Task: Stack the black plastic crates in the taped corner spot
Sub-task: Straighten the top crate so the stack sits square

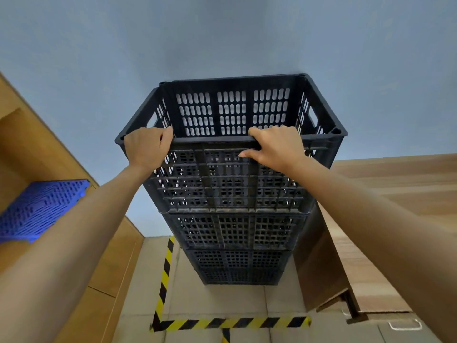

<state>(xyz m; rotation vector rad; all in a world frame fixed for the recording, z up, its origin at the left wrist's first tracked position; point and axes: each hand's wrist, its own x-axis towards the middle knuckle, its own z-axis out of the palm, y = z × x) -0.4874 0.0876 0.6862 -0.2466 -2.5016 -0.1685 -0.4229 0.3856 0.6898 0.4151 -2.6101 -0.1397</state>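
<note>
A tall stack of black plastic crates [235,231] stands against the blue wall, inside the corner spot marked by yellow-and-black tape [230,323] on the floor. The top crate [232,110] is open and empty, with slotted walls. My left hand [146,147] grips the near rim of the top crate at its left end. My right hand [274,147] grips the same rim toward the right, thumb pressed on the outer wall. Both arms reach up and forward.
Large cardboard boxes [385,219] stand close on the right of the stack. More brown boxes [103,280] line the left, with a blue plastic pallet [37,209] lying on them. A floor strip lies between tape and stack.
</note>
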